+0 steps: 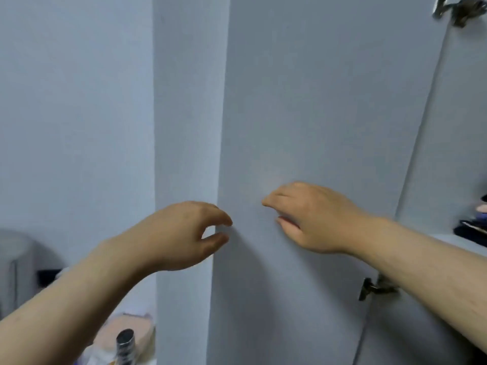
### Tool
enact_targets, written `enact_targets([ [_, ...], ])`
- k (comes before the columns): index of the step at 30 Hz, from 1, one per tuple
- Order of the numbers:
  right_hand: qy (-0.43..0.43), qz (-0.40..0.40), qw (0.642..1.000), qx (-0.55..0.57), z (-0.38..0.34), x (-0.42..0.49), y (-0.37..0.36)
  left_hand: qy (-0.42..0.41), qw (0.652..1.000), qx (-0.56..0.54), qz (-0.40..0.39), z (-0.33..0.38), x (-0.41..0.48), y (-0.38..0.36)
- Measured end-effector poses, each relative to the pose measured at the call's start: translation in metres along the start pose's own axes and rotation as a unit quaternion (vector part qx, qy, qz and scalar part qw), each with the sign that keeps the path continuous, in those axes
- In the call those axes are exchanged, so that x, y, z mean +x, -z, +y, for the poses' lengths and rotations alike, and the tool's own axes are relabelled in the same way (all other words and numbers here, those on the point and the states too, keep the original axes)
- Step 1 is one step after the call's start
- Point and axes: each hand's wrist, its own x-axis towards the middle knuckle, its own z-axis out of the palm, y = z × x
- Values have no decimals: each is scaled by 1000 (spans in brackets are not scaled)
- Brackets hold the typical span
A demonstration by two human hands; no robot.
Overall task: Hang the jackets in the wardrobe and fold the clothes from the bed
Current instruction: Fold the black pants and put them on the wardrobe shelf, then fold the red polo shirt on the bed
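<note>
- The wardrobe door (pixel 316 101), a plain pale blue-grey panel, fills the centre and right of the frame, with its free edge running down the middle.
- The right hand (pixel 313 217) lies against the door's face right of centre. Its fingers (pixel 274 200) are pressed together with nothing between them.
- The left hand (pixel 179 233) is at the door's free edge, just left of the right hand. Its forefinger and thumb curve toward each other with a small gap; I cannot tell whether they grip the edge.
- Dark folded clothes (pixel 471 230) lie on a wardrobe shelf (pixel 448 239) at the right edge.
- Metal hinges show at the upper right (pixel 458 9) and lower right (pixel 376 287).
- A dark-capped bottle (pixel 126 343) stands at the bottom left.
</note>
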Motion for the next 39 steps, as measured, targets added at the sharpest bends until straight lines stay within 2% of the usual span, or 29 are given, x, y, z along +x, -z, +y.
enact_targets([
  [7, 91, 62, 992, 58, -145, 111, -29, 173, 979, 101, -24, -150, -137, 16],
  [16, 114, -95, 986, 82, -327, 245, -76, 337, 921, 160, -112, -292, -310, 44],
  [20, 152, -173, 969, 93, -399, 292, -85, 413, 889, 144, -138, -332, -387, 54],
  [27, 265, -205, 935, 115, -536, 364, -98, 550, 809, 108, -177, -368, -520, 59],
  [33, 338, -251, 888, 187, -654, 426, -132, 648, 745, 41, -150, -410, -597, 44],
  [39, 353, -316, 851, 228, -743, 500, -205, 696, 701, -65, -141, -498, -637, -11],
])
